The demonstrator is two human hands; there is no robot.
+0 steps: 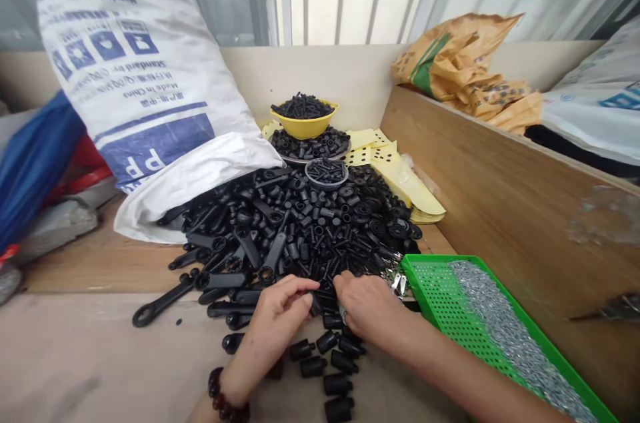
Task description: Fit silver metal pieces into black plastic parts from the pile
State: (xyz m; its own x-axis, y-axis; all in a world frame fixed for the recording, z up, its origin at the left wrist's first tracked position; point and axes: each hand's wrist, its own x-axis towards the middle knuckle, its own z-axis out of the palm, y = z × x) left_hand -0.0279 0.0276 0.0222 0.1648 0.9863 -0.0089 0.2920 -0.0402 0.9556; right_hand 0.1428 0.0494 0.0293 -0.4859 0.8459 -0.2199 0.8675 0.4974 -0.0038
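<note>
My left hand (285, 308) is closed with thumb and fingers around a small black plastic cylinder (316, 304) at the near edge of the pile. Close beside it, my right hand (369, 308) has its fingers curled down against the black parts, and whatever they grip is hidden. A large heap of black plastic parts (305, 219) spreads beyond both hands, with long handles, short cylinders, screws and round discs. Several black cylinders with narrow necks (343, 361) lie loosely lined up on the table between my forearms. Small shiny metal clips (399, 284) rest right of my right hand.
At right stands a green perforated tray (430, 286) holding small metal pieces (505, 323). A white woven sack (165, 83) leans at left, its mouth over the heap. Behind are a yellow bowl (305, 126), a small clear bowl (327, 184) and yellow cards (415, 189). A wooden partition (500, 189) borders the right.
</note>
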